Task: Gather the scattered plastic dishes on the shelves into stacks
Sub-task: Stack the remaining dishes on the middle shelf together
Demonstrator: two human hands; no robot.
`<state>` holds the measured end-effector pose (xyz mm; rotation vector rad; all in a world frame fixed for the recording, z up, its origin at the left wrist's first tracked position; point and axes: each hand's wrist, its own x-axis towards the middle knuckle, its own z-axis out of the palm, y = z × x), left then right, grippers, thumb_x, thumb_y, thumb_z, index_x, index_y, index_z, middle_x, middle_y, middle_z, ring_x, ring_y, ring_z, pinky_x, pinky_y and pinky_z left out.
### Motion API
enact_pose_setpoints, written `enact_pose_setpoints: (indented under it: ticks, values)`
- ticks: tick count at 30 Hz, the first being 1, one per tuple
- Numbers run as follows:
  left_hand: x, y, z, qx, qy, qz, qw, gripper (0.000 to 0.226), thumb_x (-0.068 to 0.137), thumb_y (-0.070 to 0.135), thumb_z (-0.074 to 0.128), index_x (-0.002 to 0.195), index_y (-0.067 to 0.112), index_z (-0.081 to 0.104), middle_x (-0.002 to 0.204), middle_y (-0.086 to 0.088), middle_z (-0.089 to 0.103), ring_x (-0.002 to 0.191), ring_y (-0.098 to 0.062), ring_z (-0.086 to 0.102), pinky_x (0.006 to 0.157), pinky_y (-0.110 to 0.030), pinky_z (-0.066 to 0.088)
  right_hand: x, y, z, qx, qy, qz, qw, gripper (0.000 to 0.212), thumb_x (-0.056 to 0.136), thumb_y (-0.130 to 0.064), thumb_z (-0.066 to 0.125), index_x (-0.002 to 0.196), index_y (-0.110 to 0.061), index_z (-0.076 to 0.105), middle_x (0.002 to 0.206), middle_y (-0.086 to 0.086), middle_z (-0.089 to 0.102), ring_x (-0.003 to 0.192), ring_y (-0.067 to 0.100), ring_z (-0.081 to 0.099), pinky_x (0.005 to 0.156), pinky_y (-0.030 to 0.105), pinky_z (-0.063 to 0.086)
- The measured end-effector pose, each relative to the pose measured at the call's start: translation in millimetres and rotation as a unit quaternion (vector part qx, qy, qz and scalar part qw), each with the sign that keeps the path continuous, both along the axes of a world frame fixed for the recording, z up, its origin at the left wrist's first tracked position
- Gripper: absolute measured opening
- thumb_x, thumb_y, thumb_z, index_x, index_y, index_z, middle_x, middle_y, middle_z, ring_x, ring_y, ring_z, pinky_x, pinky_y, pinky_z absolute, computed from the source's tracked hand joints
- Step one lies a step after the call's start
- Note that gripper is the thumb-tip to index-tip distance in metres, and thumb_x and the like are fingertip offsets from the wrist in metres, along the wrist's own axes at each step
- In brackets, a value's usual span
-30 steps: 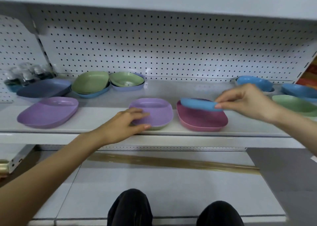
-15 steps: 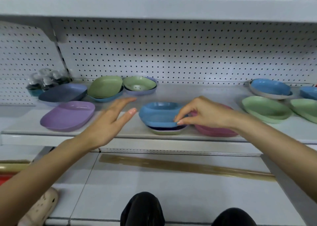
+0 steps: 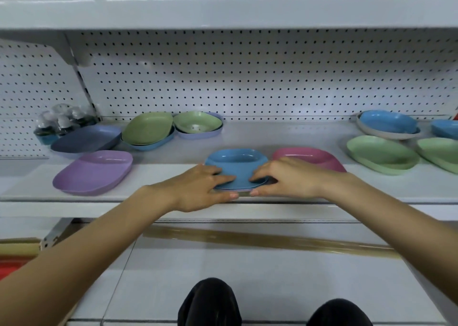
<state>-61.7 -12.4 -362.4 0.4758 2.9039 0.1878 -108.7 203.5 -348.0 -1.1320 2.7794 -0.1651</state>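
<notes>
A blue dish (image 3: pixel 235 163) tops a small stack at the front middle of the shelf (image 3: pixel 285 140); a purple rim shows beneath it. My left hand (image 3: pixel 200 189) grips the stack's left side, fingers over the rim and thumb at the shelf edge. My right hand (image 3: pixel 285 179) grips its right side the same way. A pink dish (image 3: pixel 309 154) lies right behind my right hand. A purple dish (image 3: pixel 93 171) sits alone at front left.
At back left lie a dark blue dish (image 3: pixel 86 138), a green-on-blue stack (image 3: pixel 148 131) and a green-on-lilac stack (image 3: pixel 197 125), beside wrapped bottles (image 3: pixel 62 122). Right side holds green dishes (image 3: pixel 381 154) and blue dishes (image 3: pixel 387 122). An upper shelf (image 3: pixel 223 8) hangs overhead.
My right hand set the blue dish onto the purple one. Then both hands closed in on the stack's two sides; my left hand had been lifted off it.
</notes>
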Motion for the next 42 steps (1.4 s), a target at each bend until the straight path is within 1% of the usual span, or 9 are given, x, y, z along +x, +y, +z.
enact_pose_setpoints:
  ticks: [6, 12, 16, 21, 24, 29, 34, 39, 42]
  values:
    - [5.3, 1.3, -15.0, -0.065, 0.069, -0.015, 0.995, 0.065, 0.09, 0.061, 0.026, 0.148, 0.032, 0.018, 0.154, -0.005, 0.019, 0.141, -0.021, 0.014, 0.116, -0.028, 0.008, -5.2, 1.2, -6.9, 0.009, 0.0, 0.012, 1.0, 0.048, 0.085, -0.056, 0.052, 0.124, -0.027, 0.058, 0.131, 0.0, 0.057, 0.123, 0.022, 0.049, 0.101, 0.041, 0.039]
    - [0.0, 7.3, -13.4, 0.026, 0.055, 0.014, 0.998, 0.057, 0.091, 0.055, 0.037, 0.142, 0.031, 0.034, 0.15, -0.002, 0.028, 0.139, -0.019, 0.022, 0.114, -0.026, 0.013, -12.6, 5.5, -7.1, -0.02, -0.057, 0.036, 0.998, 0.052, 0.086, -0.056, 0.05, 0.126, -0.024, 0.056, 0.133, -0.005, 0.055, 0.129, 0.017, 0.044, 0.107, 0.039, 0.036]
    - [1.7, 17.9, -6.8, 0.079, 0.063, -0.022, 0.995, 0.109, 0.059, 0.091, 0.008, 0.135, 0.023, 0.046, 0.143, -0.001, 0.039, 0.132, -0.016, 0.032, 0.099, -0.01, 0.017, -13.6, 30.4, 4.9, -0.177, -0.04, -0.036, 0.983, 0.054, 0.084, -0.047, 0.059, 0.132, -0.023, 0.052, 0.142, -0.006, 0.047, 0.132, 0.009, 0.04, 0.113, 0.026, 0.026]
    - [-9.6, 37.5, -4.6, 0.077, 0.071, -0.051, 0.993, 0.122, 0.046, 0.097, 0.007, 0.131, 0.021, 0.05, 0.137, 0.002, 0.048, 0.124, -0.013, 0.04, 0.084, 0.0, 0.015, -20.9, 114.3, 28.9, -0.229, -0.019, -0.152, 0.961, 0.044, 0.088, -0.036, 0.059, 0.128, -0.017, 0.056, 0.132, -0.009, 0.054, 0.123, 0.004, 0.046, 0.103, 0.01, 0.029]
    - [-21.0, 51.9, -7.3, 0.075, 0.068, -0.067, 0.993, 0.112, 0.052, 0.092, 0.014, 0.13, 0.022, 0.052, 0.133, 0.005, 0.05, 0.119, -0.009, 0.042, 0.085, 0.0, 0.016, -23.1, 168.0, 23.3, -0.272, -0.009, -0.229, 0.935, 0.032, 0.089, -0.025, 0.059, 0.117, -0.009, 0.064, 0.11, -0.009, 0.059, 0.104, 0.004, 0.053, 0.077, -0.007, 0.033]
    - [-33.0, 68.9, -6.2, 0.067, 0.044, -0.062, 0.995, 0.1, 0.064, 0.091, 0.013, 0.132, 0.026, 0.048, 0.131, 0.011, 0.048, 0.118, -0.008, 0.041, 0.097, -0.013, 0.025, -36.4, 231.3, -7.7, -0.229, -0.001, -0.332, 0.915, 0.045, 0.086, -0.037, 0.061, 0.083, 0.008, 0.064, 0.082, 0.022, 0.069, 0.075, 0.026, 0.062, 0.073, 0.038, 0.046]
    - [-33.4, 70.9, -7.0, 0.072, 0.044, -0.061, 0.995, 0.124, 0.044, 0.099, 0.003, 0.136, 0.027, 0.045, 0.14, 0.009, 0.043, 0.129, -0.011, 0.037, 0.102, -0.014, 0.021, -34.4, 238.5, -9.8, -0.19, 0.022, -0.319, 0.928, 0.044, 0.087, -0.035, 0.06, 0.056, -0.007, 0.047, 0.057, 0.006, 0.035, 0.058, 0.014, 0.028, 0.059, 0.03, 0.026]
    - [-28.2, 73.5, -2.1, 0.08, 0.036, -0.059, 0.994, 0.131, 0.04, 0.1, 0.0, 0.138, 0.025, 0.044, 0.143, 0.006, 0.042, 0.132, -0.012, 0.035, 0.099, -0.012, 0.02, -31.4, 245.3, -12.3, -0.165, 0.015, -0.298, 0.94, 0.013, 0.085, -0.023, 0.066, 0.091, -0.015, 0.075, 0.088, -0.01, 0.067, 0.085, 0.004, 0.056, 0.073, 0.018, 0.035]
    - [-26.5, 76.1, -3.0, 0.093, 0.022, -0.041, 0.995, 0.095, 0.068, 0.087, 0.022, 0.138, 0.026, 0.044, 0.143, 0.006, 0.042, 0.131, -0.013, 0.035, 0.097, -0.012, 0.022, -31.4, 252.6, -19.2, -0.138, 0.055, -0.309, 0.939, 0.008, 0.08, -0.021, 0.071, 0.086, -0.018, 0.076, 0.089, -0.006, 0.072, 0.087, 0.012, 0.064, 0.073, 0.022, 0.04]
